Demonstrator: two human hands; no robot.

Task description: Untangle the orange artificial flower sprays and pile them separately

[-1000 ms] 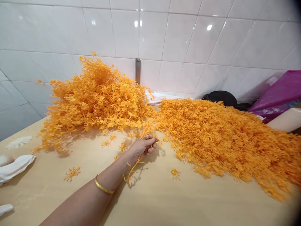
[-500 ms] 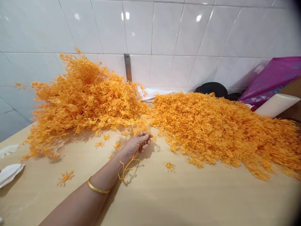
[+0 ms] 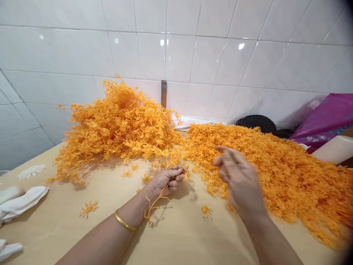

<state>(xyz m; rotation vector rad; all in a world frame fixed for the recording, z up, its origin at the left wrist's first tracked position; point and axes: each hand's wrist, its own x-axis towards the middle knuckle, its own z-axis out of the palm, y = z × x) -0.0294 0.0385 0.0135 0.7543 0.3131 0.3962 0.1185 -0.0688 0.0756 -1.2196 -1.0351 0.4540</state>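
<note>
My left hand (image 3: 168,180) is closed around the thin orange plastic stem (image 3: 157,198). The stem's forked bare end hangs below my wrist, and its flowered end reaches toward the piles. My right hand (image 3: 239,178), somewhat blurred, hovers over the near left part of the right-hand heap of small orange plastic flowers (image 3: 275,165). Its index finger points left, apart from the other, partly curled fingers, and I see nothing held there. A bushy pile of orange flower sprays (image 3: 124,125) stands left of my hands.
Loose orange flower pieces (image 3: 88,209) lie on the pale wooden table (image 3: 176,239). White cloth-like items (image 3: 24,202) are at the left edge. Along the tiled wall (image 3: 179,59) sit a rounded black object (image 3: 256,124), a purple bag (image 3: 328,119) and a cream-coloured roll (image 3: 335,149).
My right hand has come into view from the lower right, over the flower heap. My left hand still grips the stem. The whole view has shifted, with everything appearing lower and mostly further right.
</note>
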